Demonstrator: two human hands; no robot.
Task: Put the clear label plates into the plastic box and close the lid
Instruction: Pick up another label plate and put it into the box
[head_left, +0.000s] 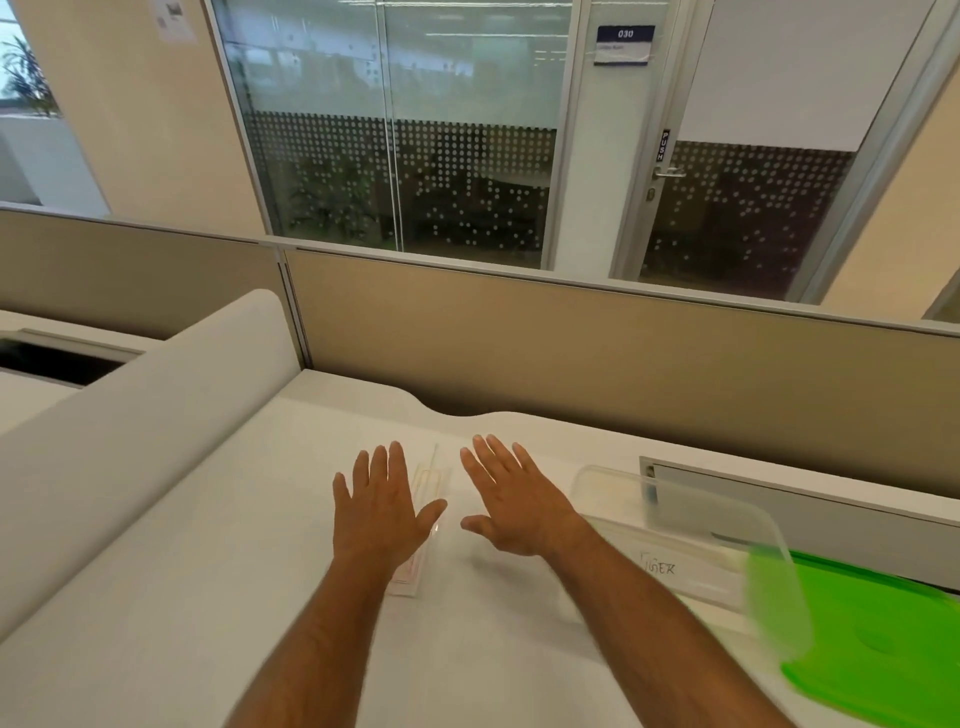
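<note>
Open plastic box, contents unclear

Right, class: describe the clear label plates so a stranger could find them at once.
Start at the white desk below the tan partition. Between the spread left hand and right hand lie the clear label plates. Unlike the plastic box and green lid to the right, they are thin, flat, see-through strips.

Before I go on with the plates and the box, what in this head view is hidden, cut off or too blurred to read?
- Clear label plates: the left hand covers part of the stack, and being transparent their count cannot be told.
- Clear plastic box: motion-blurred; its contents are unclear.
- Green plastic lid: cut off by the right and bottom edges.
- Right hand: whether it touches the white desk cannot be told.
</note>
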